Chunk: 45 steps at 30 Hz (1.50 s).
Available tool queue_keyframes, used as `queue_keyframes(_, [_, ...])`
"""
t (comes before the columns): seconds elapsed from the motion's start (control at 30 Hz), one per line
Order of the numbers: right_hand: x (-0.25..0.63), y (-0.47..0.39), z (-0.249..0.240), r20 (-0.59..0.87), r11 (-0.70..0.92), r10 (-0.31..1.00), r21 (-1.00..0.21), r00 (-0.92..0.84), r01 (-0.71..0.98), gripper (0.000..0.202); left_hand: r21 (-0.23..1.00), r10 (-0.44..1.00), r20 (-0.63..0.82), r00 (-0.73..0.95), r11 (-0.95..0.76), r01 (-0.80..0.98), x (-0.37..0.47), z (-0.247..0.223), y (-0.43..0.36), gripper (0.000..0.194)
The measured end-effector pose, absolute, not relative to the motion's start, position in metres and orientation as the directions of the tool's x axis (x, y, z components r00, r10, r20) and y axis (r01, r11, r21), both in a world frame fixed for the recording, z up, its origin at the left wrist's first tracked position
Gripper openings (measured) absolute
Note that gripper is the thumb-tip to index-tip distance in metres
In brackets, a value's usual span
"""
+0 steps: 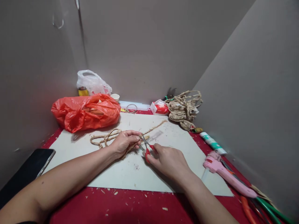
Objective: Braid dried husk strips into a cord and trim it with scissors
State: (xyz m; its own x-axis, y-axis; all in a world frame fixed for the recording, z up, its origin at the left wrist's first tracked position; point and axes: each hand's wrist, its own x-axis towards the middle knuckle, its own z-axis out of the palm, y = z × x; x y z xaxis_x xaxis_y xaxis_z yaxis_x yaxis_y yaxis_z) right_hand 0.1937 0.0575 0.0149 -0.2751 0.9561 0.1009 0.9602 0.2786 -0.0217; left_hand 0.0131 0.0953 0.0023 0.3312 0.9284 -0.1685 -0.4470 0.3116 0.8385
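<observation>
My left hand [127, 142] pinches a brown braided rope [109, 136] over a white board [112, 177]. Loops of that rope lie on the board to the left of the hand, and one end [156, 126] stretches away to the upper right. Red-handled scissors [147, 149] are in my right hand [169, 161], with thumb and fingers in the handles. Their blades are slightly parted, with the tips at the rope beside my left fingertips. Whether the blades touch the rope is too small to tell.
An orange plastic bag [86, 113] lies back left, a phone [28, 171] front left. Rope bundles [183, 109] and a red-and-white packet [160, 107] stand back right. Along the right edge are a white-green tube [213, 143] and a pink glue gun [229, 175]. Scraps dot the red cloth [121, 207].
</observation>
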Motion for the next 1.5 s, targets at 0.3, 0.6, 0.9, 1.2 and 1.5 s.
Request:
queue_keyframes(0.3, [0.191,0.056,0.013,0.089,0.289,0.954,-0.011,-0.287,0.957,0.035,0.908,0.967,-0.087,0.239,0.176,-0.38,0.013,0.001,0.095,0.022])
queue_keyframes(0.6, [0.191,0.058,0.01,0.098,0.281,0.956,-0.019,-0.277,0.96,0.034,0.965,0.977,0.03,0.212,0.027,-0.262,0.013,0.002,0.095,0.034])
queue_keyframes(0.9, [0.197,0.06,0.004,0.025,0.297,0.955,-0.013,-0.297,0.955,0.03,0.966,0.985,-0.035,0.167,0.077,-0.247,0.014,-0.005,0.097,0.036])
queue_keyframes(1.2, [0.199,0.062,0.005,0.045,0.286,0.958,-0.152,-0.282,0.946,0.034,0.943,0.989,-0.018,0.145,0.065,-0.327,0.012,-0.001,0.096,0.036])
queue_keyframes(1.5, [0.194,0.061,0.011,0.061,0.262,0.965,-0.208,-0.254,0.942,0.034,0.802,0.956,-0.183,0.229,0.279,-0.527,0.007,0.002,0.101,0.024])
